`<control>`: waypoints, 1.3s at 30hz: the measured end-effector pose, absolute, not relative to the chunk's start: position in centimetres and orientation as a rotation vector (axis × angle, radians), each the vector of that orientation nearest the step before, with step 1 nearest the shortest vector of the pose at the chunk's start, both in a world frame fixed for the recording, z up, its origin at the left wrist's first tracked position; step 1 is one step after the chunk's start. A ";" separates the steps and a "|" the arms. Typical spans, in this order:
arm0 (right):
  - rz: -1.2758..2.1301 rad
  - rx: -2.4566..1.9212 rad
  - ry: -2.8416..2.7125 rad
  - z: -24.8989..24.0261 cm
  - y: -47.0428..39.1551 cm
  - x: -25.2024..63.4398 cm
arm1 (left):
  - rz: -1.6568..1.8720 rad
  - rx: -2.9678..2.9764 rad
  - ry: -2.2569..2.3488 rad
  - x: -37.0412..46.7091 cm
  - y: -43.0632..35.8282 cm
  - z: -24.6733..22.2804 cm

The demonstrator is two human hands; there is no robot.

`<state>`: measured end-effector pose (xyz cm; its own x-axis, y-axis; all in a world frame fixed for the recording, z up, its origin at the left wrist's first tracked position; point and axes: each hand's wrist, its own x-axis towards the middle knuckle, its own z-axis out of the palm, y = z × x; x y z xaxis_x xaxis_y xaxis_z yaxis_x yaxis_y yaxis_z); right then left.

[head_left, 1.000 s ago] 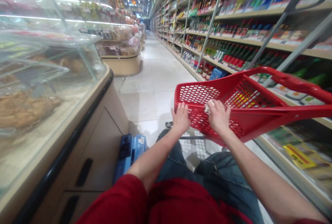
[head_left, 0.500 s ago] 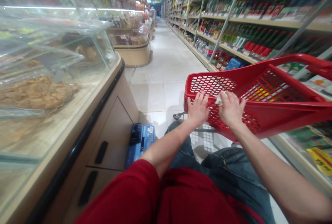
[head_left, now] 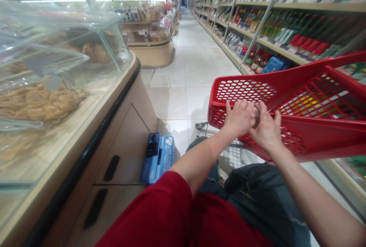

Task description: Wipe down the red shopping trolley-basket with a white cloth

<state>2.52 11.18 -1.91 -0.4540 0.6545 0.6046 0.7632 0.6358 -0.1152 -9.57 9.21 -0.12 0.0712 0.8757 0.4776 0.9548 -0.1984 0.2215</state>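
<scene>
Both my hands meet over the near rim of a red shopping cart [head_left: 323,134]. A small crumpled white wad, like a tissue or cloth [head_left: 255,113], shows between my fingers, mostly hidden. My left hand [head_left: 240,117] is closed, with its fingertips at the wad and its thumb side toward the cart. Pressed against it from the right, my right hand [head_left: 266,127] has bent fingers around the same wad, its outer finger standing apart. Through the mesh of the cart, yellow and other colours show; I cannot tell whether they lie inside or behind it.
A glass-sided food counter [head_left: 105,104] runs along my left, with brown food pieces [head_left: 40,102] behind the glass. Blue boxes [head_left: 158,159] stand on the floor against it. Shelves of bottles [head_left: 286,45] line the right side. A tiled aisle [head_left: 194,60] stretches ahead.
My left hand has moved right from the cart's rim to meet my right hand at the white wad. The cart appears slightly farther right and lower as the view shifts.
</scene>
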 end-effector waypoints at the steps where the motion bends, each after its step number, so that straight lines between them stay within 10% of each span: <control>1: -0.238 -1.094 -2.248 -1.9 11.2 2.8 | -0.766 -2.179 -1.875 -9.4 9.5 0.0; 39: -0.351 -1.149 -2.002 -4.1 15.1 2.0 | -0.993 -1.868 -2.106 -18.6 13.2 -3.2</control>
<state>1.97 15.14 -4.09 -0.2818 0.6054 0.7444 0.8225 0.5519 -0.1375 -18.55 13.15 -3.17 -0.2092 0.8257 0.5239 0.9295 0.0014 0.3689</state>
